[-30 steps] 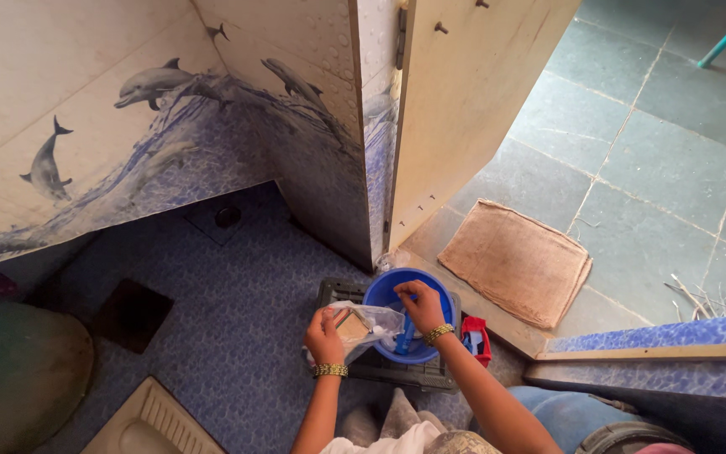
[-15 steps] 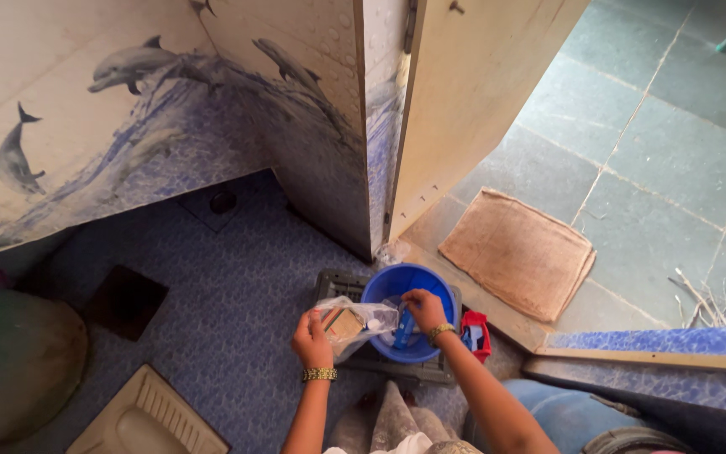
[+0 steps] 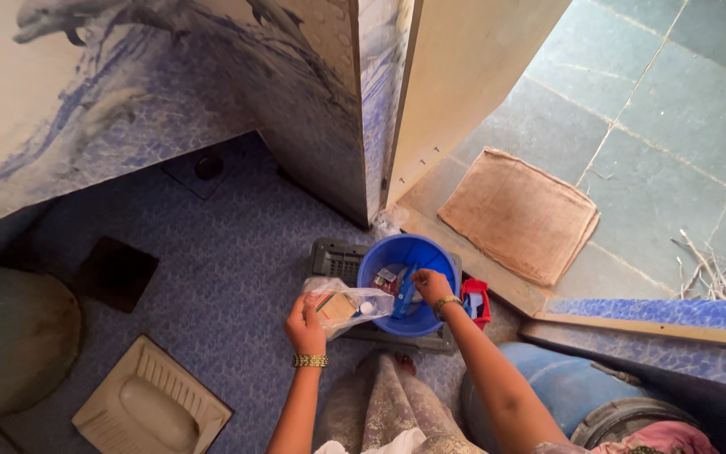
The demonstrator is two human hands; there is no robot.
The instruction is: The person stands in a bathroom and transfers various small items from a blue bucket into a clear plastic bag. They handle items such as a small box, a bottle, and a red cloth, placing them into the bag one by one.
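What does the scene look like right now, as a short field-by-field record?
left hand: grips a clear plastic bag with small items inside
right hand: over the blue bucket, on a blue item in it
bucket support: dark crate
beside bucket: red object
doorway: brown mat
floor: squat pan, lower left

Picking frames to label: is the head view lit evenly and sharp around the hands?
Head view: daylight brightens the stone floor outside, the blue floor inside is dimmer; hands, plastic bag and blue bucket look reasonably sharp; wall lines bow near the edges.
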